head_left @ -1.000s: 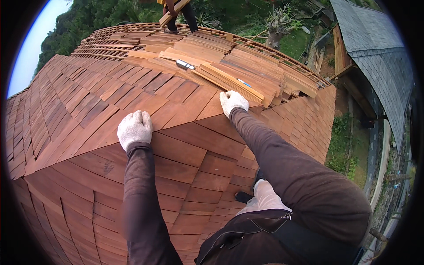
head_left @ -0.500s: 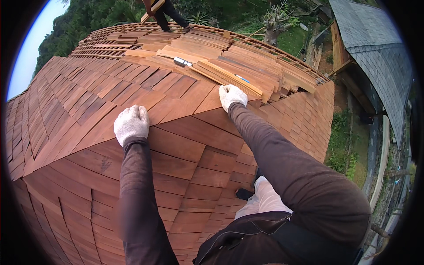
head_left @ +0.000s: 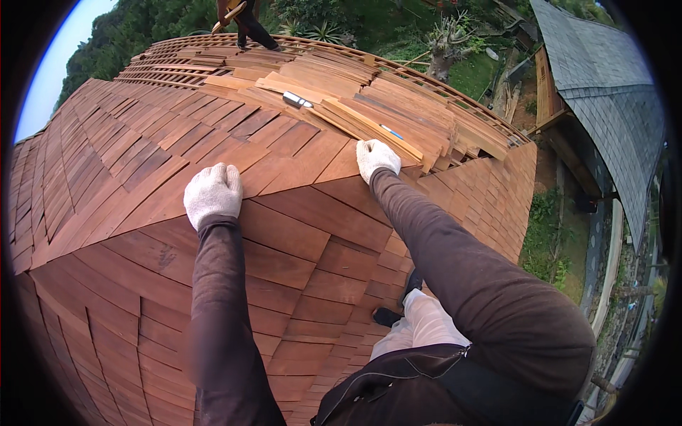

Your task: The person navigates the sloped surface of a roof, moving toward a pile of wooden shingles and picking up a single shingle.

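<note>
My left hand (head_left: 213, 193), in a white knit glove, is curled over the reddish wooden ridge shingles (head_left: 284, 177) at centre left. My right hand (head_left: 376, 157), also gloved, grips the same ridge farther right, with its fingers bent. A loose bundle of pale battens (head_left: 362, 124) lies just beyond it. On the stacked wood sit a silver-and-black tool (head_left: 297, 100) and a thin blue item (head_left: 391, 133) too small to name. My legs and dark shoe (head_left: 383, 316) are on the shingled slope below the ridge.
Stacked shingles (head_left: 405, 106) and open battens (head_left: 156, 67) cover the far roof, where another person's legs (head_left: 252, 32) stand, wood in hand. A grey shingled roof (head_left: 597, 106) curves at the right. Trees (head_left: 106, 35) and grass (head_left: 469, 78) lie below the roof.
The other person has stepped to the left along the far roof with the wood. My hands remain on the ridge, with only slight movement.
</note>
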A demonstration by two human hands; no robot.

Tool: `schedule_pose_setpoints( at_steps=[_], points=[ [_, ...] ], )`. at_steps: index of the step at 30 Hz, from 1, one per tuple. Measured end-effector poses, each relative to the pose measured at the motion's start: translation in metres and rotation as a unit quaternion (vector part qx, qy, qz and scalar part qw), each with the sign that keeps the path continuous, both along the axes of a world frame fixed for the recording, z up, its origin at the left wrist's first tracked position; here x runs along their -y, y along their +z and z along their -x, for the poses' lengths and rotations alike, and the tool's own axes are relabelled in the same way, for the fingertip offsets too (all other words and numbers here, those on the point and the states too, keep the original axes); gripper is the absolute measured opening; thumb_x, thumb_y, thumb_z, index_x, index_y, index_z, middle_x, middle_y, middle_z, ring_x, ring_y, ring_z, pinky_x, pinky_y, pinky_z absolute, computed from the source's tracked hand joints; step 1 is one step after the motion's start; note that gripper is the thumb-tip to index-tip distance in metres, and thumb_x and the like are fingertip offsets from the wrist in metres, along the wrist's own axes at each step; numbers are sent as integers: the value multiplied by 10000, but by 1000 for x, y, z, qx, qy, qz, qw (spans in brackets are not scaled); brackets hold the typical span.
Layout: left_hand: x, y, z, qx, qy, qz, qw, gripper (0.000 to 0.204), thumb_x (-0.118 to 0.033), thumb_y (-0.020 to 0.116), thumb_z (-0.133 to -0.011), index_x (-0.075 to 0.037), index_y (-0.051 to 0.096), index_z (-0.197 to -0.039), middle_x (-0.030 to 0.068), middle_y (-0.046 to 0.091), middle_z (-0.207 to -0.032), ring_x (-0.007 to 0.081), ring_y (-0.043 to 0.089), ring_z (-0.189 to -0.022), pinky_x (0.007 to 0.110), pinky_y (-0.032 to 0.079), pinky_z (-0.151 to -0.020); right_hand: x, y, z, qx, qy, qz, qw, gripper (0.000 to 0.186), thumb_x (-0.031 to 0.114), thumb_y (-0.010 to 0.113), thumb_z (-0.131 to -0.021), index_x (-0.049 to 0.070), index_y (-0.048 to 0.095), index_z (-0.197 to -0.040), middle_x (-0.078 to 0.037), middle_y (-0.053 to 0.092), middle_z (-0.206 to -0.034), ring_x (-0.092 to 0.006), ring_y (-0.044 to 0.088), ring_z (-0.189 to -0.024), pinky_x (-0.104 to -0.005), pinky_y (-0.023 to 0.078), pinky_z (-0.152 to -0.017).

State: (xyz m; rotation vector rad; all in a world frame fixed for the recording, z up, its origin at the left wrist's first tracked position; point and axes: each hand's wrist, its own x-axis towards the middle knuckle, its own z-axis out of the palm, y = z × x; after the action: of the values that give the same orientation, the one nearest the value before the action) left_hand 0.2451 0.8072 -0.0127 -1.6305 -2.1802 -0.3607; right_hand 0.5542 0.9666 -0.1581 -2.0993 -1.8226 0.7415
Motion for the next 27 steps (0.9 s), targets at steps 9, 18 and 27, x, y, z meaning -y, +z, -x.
schedule_pose_setpoints(
  at_steps=[9, 18, 27],
  points=[
    [0, -1, 0, -5, -6, -13, 1000, 286, -349, 679, -1026, -116, 755, -879, 107, 762, -868, 340, 745, -874, 495, 583, -831, -1, 2, 0, -7, 5, 14, 1000, 501, 570, 536, -1073, 177, 834, -1167, -148, 822, -1196, -363, 752, -1200, -485, 490, -1119],
    [0, -1, 0, -7, -4, -10, 1000, 278, -341, 682, -1022, -114, 752, -877, 107, 764, -869, 341, 746, -875, 494, 582, -829, -1, 5, 0, -7, 8, 22, 1000, 497, 572, 548, -1065, 178, 834, -1167, -145, 821, -1213, -361, 747, -1213, -485, 485, -1131],
    [-1, -1, 0, -12, -6, -15, 1000, 272, -335, 684, -1017, -112, 750, -876, 106, 758, -856, 340, 745, -864, 493, 583, -827, -1, 5, 0, -10, 5, 23, 1000, 504, 579, 545, -1063, 180, 837, -1168, -148, 820, -1219, -358, 745, -1227, -497, 479, -1139]
  ],
)
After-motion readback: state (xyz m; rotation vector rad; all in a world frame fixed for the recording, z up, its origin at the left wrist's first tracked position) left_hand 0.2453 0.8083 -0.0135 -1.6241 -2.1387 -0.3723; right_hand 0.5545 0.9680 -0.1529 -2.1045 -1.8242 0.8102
